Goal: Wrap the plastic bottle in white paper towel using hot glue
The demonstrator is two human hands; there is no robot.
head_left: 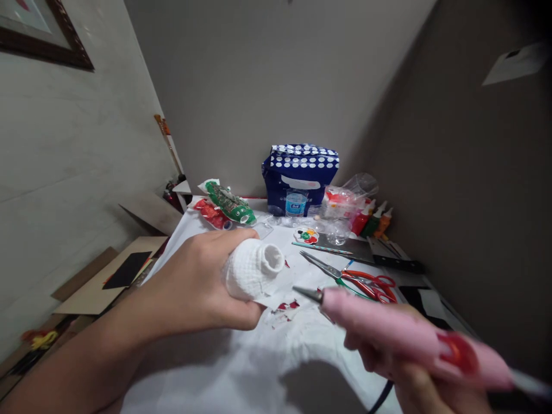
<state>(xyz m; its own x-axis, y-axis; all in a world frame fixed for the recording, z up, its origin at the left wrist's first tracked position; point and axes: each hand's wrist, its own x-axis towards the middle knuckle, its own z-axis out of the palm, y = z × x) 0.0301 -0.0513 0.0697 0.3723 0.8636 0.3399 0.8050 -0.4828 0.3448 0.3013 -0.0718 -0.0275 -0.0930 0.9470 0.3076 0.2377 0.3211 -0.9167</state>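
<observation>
My left hand is closed around a bottle wrapped in white tissue, its open neck pointing right. My right hand grips a pink glue gun, blurred by motion, with its metal nozzle aimed left toward the wrapped bottle, a short gap between them. Both hands hover over a table covered in white paper with small red scraps on it.
Red-handled scissors lie right of centre. A blue dotted bag, a small water bottle, paint bottles, a paint palette and a green painted bottle stand at the back. Cardboard lies at the left.
</observation>
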